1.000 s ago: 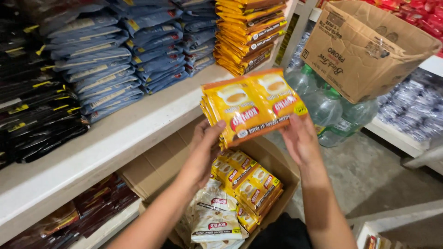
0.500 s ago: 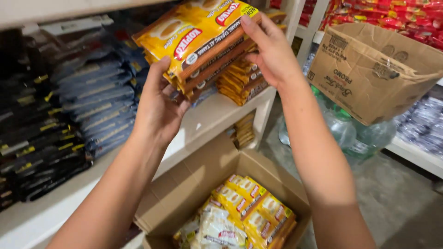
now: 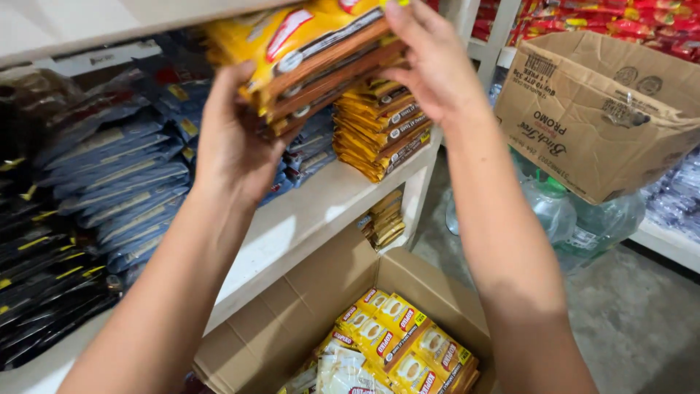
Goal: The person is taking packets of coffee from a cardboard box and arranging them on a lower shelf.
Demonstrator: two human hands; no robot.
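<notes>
**Stack of yellow sachet packs held at shelf height by both hands**

A stack of yellow and brown sachet packs [image 3: 306,58] is held raised between both hands, just above and in front of the pile of like packs [image 3: 379,128] that lies on the white shelf [image 3: 313,211]. The left hand [image 3: 233,138] is pressed against the lower left side of the stack, fingers together and curled up against the packs' edges. The right hand [image 3: 430,62] is clamped on the right end, fingers spread over the top face and the thumb tucked beneath. The stack is tilted, its left end higher in view than the shelf pile.

On the same shelf, to the left, rows of blue packs [image 3: 124,182] are stacked, and further left, black packs [image 3: 36,270] are seen. A smaller pile of yellow packs [image 3: 385,219] lies on the level below. Beneath the forearms, an open cardboard box [image 3: 306,306] stands on the floor, partly filled with yellow packs [image 3: 397,343] of the same kind. To the right, a second cardboard box [image 3: 598,117] rests above green-capped water bottles [image 3: 576,215]. Red packs [image 3: 620,22] are noted on the upper right shelving.
</notes>
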